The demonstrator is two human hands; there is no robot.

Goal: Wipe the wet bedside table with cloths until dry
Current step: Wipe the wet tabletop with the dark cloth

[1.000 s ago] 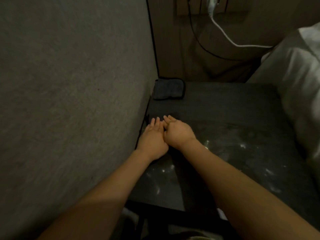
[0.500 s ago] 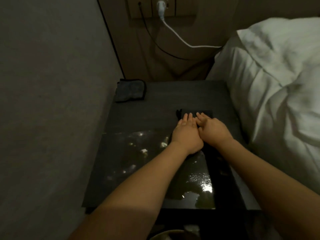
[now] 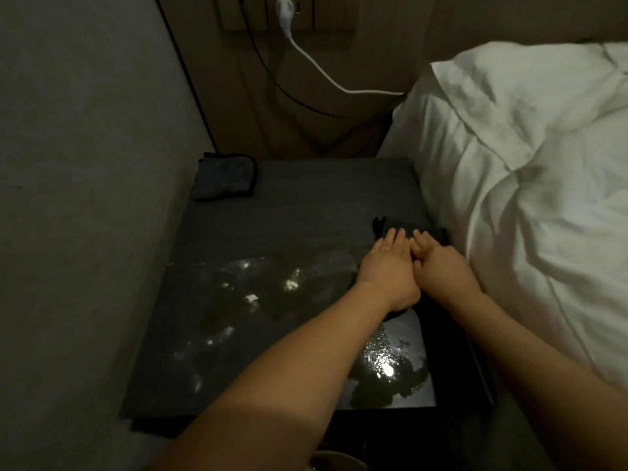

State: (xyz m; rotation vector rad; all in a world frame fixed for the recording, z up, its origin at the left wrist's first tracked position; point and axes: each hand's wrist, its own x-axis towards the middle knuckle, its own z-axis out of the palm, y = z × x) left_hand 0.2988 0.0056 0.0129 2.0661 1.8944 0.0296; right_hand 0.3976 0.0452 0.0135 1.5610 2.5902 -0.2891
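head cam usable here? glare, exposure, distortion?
Head view: dim room, grainy; hot glare spots on the wet bedside table, strongest near the front edge; dark cloth under the left hand and right hand barely separates from the tabletop; wide-angle bends the wall edges.

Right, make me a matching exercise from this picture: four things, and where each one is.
Things:
1. blue cloth
2. dark cloth
3. puddle
4. pillow

Places:
A. on the bed
B. under both hands
C. table's far left corner
D. table's near right part

Pairs: 1-C, 2-B, 3-D, 4-A
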